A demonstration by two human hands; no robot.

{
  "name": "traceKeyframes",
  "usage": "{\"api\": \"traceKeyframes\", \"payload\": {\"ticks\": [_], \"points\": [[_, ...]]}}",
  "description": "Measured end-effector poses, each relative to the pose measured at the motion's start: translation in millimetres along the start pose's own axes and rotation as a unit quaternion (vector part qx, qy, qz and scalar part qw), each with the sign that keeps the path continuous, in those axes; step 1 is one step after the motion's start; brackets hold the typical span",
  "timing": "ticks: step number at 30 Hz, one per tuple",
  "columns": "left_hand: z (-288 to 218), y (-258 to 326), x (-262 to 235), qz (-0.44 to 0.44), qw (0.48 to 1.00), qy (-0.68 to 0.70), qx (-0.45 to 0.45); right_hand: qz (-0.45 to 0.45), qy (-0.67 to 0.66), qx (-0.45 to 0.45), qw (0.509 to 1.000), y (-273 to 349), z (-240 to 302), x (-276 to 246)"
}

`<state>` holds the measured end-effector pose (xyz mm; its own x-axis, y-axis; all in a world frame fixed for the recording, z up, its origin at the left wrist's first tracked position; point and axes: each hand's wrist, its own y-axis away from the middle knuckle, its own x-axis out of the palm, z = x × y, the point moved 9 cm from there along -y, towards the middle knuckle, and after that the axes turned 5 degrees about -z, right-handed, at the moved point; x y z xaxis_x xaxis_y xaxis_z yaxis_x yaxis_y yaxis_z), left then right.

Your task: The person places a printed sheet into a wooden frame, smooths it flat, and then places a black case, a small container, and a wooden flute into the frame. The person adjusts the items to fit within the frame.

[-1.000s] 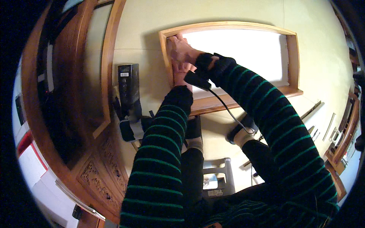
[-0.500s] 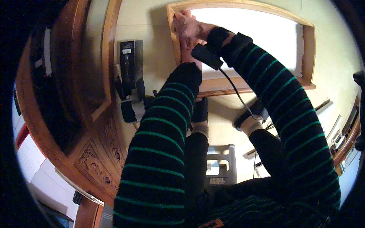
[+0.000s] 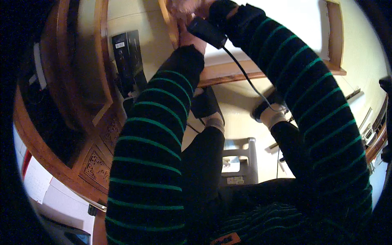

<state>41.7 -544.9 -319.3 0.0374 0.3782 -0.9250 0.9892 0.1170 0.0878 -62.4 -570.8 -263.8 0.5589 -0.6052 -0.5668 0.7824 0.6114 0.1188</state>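
Note:
Both hands are together at the far left side of a shallow wooden drawer or tray (image 3: 234, 74) with a white bottom. My right hand (image 3: 191, 7) lies across at the top edge of the view, smeared by motion and partly cut off. Below it, my left hand (image 3: 192, 37) shows mostly its wrist, beside the left wooden wall; its fingers are hidden behind the right hand. Whether either holds anything cannot be made out. A black box-shaped device (image 3: 207, 32) with a cable is strapped at my right wrist.
A carved wooden cabinet (image 3: 96, 165) stands at the left. Near it on the floor lies a long black box (image 3: 128, 57) with a white label. My feet are just before the wooden frame. A grey plastic stool (image 3: 252, 161) is under me, and cables and pale parts lie at the right.
The view has shifted, so the drawer and both hands sit higher, with the hands now partly past the top edge. My hands stay at the drawer's left side; my left foot has turned.

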Motion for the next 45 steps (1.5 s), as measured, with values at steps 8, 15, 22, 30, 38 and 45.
{"api": "traceKeyframes", "payload": {"ticks": [8, 15, 22, 30, 38, 45], "points": [[-16.7, -13.8, -25.1, 0.118, 0.981, 0.096, -0.118, 0.215, 0.002, 0.024, 0.976, 5.8, 28.2, -24.0], [-100.9, 0.0, -124.3, 0.287, 0.951, -0.070, 0.090, 0.270, -0.078, 0.048, 0.959, 71.7, 41.5, -196.2], [22.6, 91.2, -261.8, -0.216, 0.958, 0.113, -0.153, 0.105, -0.254, 0.064, 0.959, 160.1, 31.2, -293.6], [144.8, 205.8, -200.2, -0.099, 0.945, -0.008, -0.311, 0.176, -0.378, 0.063, 0.907, 196.0, 14.8, -231.0], [152.6, 194.8, -212.5, -0.189, 0.921, 0.058, -0.335, 0.154, -0.342, 0.157, 0.914, 205.2, 9.7, -226.1], [109.9, 181.9, -271.5, -0.181, 0.915, 0.121, -0.341, 0.156, -0.337, 0.147, 0.917, 198.1, 47.8, -203.8]]}}
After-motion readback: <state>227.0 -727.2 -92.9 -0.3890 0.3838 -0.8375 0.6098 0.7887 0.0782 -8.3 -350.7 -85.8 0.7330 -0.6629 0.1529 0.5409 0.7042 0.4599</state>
